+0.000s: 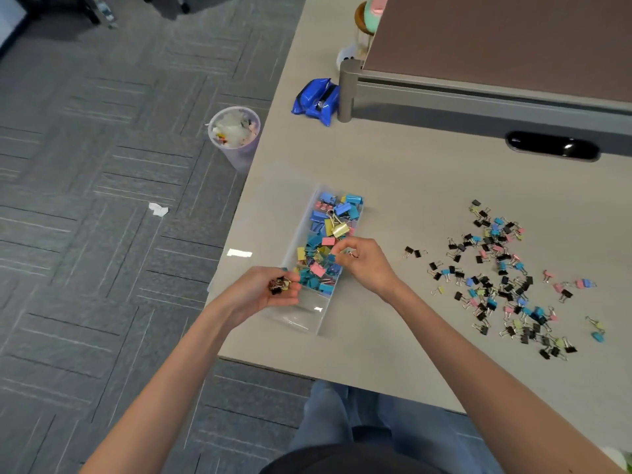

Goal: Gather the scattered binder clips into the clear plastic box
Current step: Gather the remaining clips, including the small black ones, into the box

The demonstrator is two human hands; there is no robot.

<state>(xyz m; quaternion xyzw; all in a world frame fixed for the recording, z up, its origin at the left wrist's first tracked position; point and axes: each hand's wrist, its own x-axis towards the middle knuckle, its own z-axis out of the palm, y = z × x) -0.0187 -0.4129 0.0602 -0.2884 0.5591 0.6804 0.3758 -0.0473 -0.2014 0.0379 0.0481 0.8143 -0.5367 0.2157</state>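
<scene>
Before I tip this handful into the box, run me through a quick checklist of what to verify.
1. Left hand holds small clips in its cupped palm: ok.
2. Left hand over the clear plastic box: not ok, it sits at the box's left wall.
3. Room in the box: ok, the near end shows bare bottom.
4. Right hand out of the way: not ok, it hovers over the box's middle with fingers curled.
5. Right hand empty: cannot tell.
6. Scattered clips all gathered: not ok, many lie on the table to the right.
</scene>
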